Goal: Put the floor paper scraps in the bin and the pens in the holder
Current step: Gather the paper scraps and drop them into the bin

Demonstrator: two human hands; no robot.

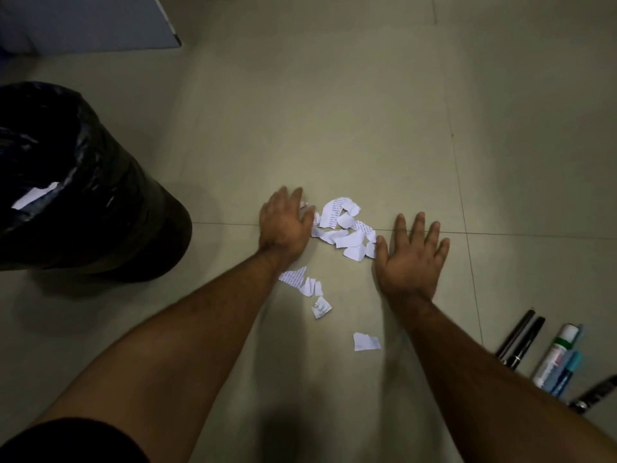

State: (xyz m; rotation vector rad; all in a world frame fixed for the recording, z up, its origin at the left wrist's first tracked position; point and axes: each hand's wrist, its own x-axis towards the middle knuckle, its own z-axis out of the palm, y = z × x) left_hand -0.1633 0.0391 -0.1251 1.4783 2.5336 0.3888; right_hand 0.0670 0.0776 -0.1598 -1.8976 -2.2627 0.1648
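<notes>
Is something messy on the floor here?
Yes. Torn paper scraps lie scattered on the floor tiles between the left hand and right hand, and several pens lie loose at the right.

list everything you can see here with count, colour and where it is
bin: one, lined with a black bag, on the floor at left, white paper inside
paper scraps: one main pile plus several loose bits nearer the person, white with print, floor centre
pens: about five, black, and blue and white, lying on the floor at lower right
board: one, grey, top left
floor: pale tiles
left hand: open, left of the pile
right hand: open, fingers spread, right of the pile
</notes>
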